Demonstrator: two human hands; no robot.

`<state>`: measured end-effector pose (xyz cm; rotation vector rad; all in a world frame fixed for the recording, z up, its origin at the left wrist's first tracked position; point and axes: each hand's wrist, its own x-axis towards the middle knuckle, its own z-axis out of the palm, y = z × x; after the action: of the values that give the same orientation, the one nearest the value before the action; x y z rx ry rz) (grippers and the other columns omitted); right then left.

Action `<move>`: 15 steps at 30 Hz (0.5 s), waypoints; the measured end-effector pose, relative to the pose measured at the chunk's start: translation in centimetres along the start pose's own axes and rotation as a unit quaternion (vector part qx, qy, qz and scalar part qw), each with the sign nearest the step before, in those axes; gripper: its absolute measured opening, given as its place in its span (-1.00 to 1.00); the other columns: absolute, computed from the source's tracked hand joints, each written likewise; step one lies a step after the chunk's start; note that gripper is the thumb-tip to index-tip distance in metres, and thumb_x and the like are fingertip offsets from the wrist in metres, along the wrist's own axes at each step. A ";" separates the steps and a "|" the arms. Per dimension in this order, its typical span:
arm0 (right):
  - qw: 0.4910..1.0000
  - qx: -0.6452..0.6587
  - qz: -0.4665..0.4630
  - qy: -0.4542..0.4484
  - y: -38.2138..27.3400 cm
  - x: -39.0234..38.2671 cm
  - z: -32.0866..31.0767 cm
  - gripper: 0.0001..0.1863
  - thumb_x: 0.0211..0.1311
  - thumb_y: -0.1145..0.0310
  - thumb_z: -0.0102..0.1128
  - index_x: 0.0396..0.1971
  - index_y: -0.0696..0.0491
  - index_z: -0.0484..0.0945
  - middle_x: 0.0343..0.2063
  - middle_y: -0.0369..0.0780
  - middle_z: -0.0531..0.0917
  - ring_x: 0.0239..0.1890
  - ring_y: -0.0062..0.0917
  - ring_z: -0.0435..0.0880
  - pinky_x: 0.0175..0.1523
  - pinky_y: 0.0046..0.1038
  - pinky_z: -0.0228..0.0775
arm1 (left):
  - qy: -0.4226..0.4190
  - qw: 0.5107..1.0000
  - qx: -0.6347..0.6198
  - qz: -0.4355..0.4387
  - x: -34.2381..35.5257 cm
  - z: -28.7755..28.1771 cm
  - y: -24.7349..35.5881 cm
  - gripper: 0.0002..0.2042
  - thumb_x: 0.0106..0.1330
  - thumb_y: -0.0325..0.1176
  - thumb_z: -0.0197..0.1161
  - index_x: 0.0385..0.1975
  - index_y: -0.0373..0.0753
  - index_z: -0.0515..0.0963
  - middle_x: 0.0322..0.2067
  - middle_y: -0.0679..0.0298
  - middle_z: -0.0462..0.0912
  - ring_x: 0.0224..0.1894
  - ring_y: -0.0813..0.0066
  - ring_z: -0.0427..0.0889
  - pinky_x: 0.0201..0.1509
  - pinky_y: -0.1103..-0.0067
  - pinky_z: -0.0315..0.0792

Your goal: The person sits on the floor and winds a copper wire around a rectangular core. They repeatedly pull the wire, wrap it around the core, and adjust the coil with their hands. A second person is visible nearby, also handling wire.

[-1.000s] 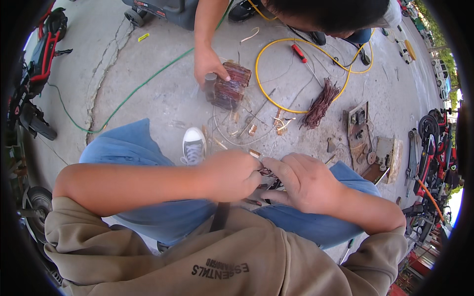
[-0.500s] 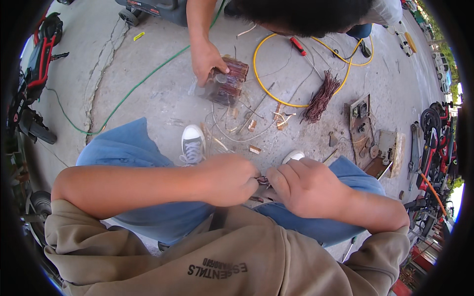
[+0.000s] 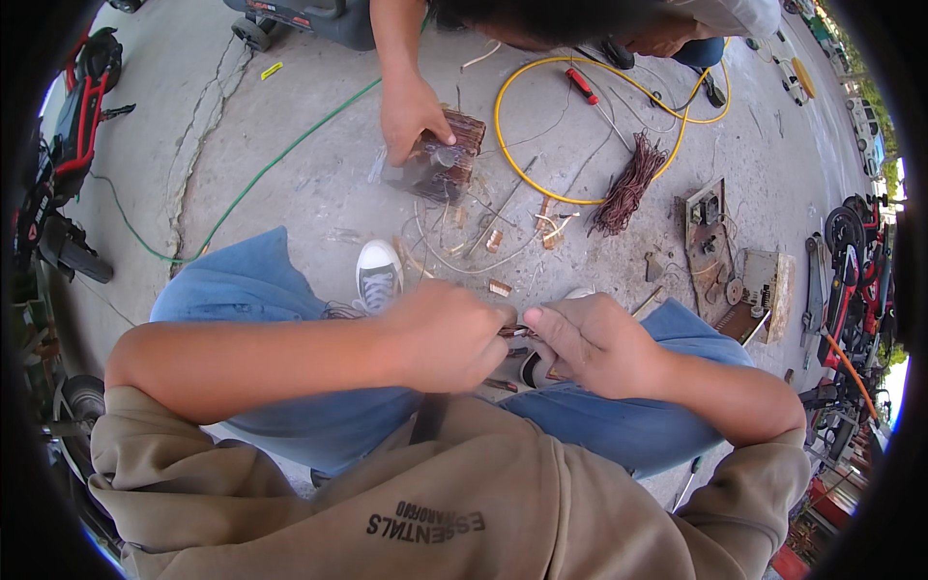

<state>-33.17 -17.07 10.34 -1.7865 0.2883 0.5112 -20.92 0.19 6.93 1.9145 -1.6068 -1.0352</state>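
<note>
In the head view, I hold a short twist of reddish-brown wire (image 3: 516, 332) above the concrete floor (image 3: 319, 184), between my bent knees. The fingers of my left hand (image 3: 447, 333) are curled closed around one side; those of my right hand (image 3: 604, 343) pinch the other. The visible stretch lies nearly level, its long axis running left to right from fist to fist; which way its ends point, I cannot tell, hidden by my grip. Beyond, a co-worker's hand (image 3: 414, 121) rests at a brown wound block (image 3: 467, 135), while a loose wire bundle (image 3: 628, 184) slants from upper right to lower left beside a yellow hose (image 3: 501, 106).
</note>
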 end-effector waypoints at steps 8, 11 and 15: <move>0.946 0.218 0.236 -0.041 0.2 -0.6 -4.0 -0.47 0.43 -0.06 -0.06 -0.59 0.08 0.36 -0.84 -0.27 0.32 -0.83 -0.56 0.28 -0.65 -0.48 0.21 | 0.073 0.990 0.114 0.026 -0.2 -1.6 -3.2 -0.69 0.40 -0.01 0.07 -0.35 -0.15 0.44 -0.65 0.17 0.52 -0.54 0.07 0.55 -0.47 0.27 0.40; 0.997 -0.048 0.018 0.062 2.0 -0.8 -2.7 -0.59 0.39 0.10 0.08 -0.54 0.13 0.41 -0.78 -0.21 0.39 -0.77 -0.52 0.37 -0.58 -0.45 0.30 | 0.086 0.991 0.096 0.023 -0.4 -0.7 -3.3 -0.70 0.42 -0.05 0.05 -0.38 -0.16 0.47 -0.64 0.15 0.52 -0.51 0.06 0.56 -0.45 0.27 0.40; 0.846 -0.432 -0.272 0.150 2.1 0.0 -1.9 -0.81 0.29 0.35 0.19 -0.38 0.19 0.50 -0.67 -0.15 0.49 -0.66 -0.35 0.49 -0.46 -0.36 0.41 | 0.037 0.998 -0.045 -0.012 -0.2 -0.4 -3.7 -0.68 0.45 -0.05 0.00 -0.31 -0.16 0.53 -0.57 0.07 0.54 -0.45 0.00 0.58 -0.37 0.24 0.43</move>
<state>-33.77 -19.46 8.96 -2.7022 -0.3069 -0.1019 -18.21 1.23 4.51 1.8950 -1.4738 -1.0158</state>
